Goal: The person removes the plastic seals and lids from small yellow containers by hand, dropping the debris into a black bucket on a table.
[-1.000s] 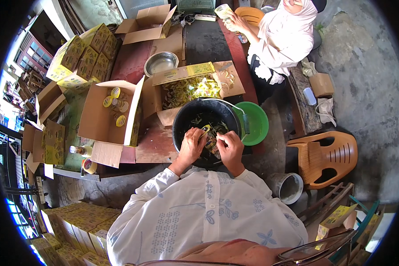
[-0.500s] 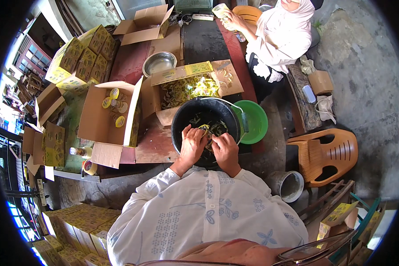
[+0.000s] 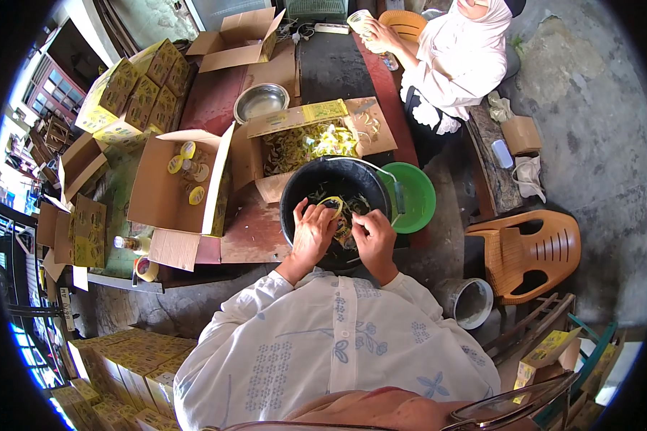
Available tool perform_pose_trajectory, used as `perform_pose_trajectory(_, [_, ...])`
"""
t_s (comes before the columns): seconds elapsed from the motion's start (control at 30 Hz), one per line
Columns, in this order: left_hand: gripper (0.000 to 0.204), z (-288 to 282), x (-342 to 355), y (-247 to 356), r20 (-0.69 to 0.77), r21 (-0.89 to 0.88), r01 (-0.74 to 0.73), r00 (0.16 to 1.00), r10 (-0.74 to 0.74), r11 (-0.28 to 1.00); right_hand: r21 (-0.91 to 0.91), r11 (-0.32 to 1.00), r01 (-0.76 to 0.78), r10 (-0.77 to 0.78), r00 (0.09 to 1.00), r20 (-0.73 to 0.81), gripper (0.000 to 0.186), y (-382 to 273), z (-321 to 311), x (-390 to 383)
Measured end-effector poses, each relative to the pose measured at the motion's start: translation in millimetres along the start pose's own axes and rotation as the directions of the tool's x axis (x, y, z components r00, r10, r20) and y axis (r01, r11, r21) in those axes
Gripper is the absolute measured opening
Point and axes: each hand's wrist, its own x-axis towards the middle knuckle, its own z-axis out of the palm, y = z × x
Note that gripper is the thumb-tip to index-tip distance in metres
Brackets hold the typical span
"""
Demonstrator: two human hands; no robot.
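Over a black bucket (image 3: 292,188) I hold both hands close together. My left hand (image 3: 313,231) is closed around a yellow ring-shaped strip (image 3: 336,204), which loops up past its fingertips. Just to its right is my right hand (image 3: 375,241), its fingers bent into a pinch; what they hold, if anything, I cannot make out. Thin pale and yellow scraps lie inside the dark bucket, partly hidden by my hands. Right behind the bucket stands an open cardboard box (image 3: 272,128) heaped with yellow and whitish strips (image 3: 323,141).
A green basin (image 3: 418,197) touches the bucket's right side. To the left, an open carton (image 3: 151,176) holds several yellow-lidded jars (image 3: 195,195). A metal bowl (image 3: 261,103) sits farther back. Across the table a person (image 3: 456,65) holds a pale cup-like thing. An orange chair (image 3: 532,251) stands right.
My hands have moved slightly apart, the right one shifting right. The yellow strip in my left hand now shows as an open loop.
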Motion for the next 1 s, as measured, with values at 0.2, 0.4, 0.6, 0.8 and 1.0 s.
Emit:
perform_pose_trajectory(0.2, [0.014, 3, -1, 4, 0.0, -0.025, -0.042, 0.999, 0.042, 0.999, -0.1, 0.994, 0.041, -0.041, 0.999, 0.007, 0.015, 6, 7, -1])
perform_pose_trajectory(0.4, [0.023, 4, 5, 4, -0.017, -0.155, -0.07, 0.997, 0.069, 0.985, 0.229, 0.967, -0.108, 0.113, 0.993, -0.01, 0.013, 32, 12, 7])
perform_pose_trajectory(0.6, [0.023, 3, 4, -2, -0.014, -0.19, -0.008, 1.0, 0.005, 0.982, 0.176, 0.984, -0.031, 0.027, 0.999, 0.03, 0.012, 18, 7, 4])
perform_pose_trajectory(0.8, [0.018, 2, 5, -3, -0.046, -0.113, 0.001, 0.999, -0.006, 0.994, 0.012, 0.998, 0.061, -0.061, 0.998, 0.007, 0.016, 4, 3, -3])
perform_pose_trajectory(1.0, [0.02, 8, 1, 8, -0.004, -0.171, -0.034, 0.999, 0.034, 0.985, -0.133, 0.989, 0.068, -0.07, 0.997, -0.015, 0.018, 13, 11, 0])
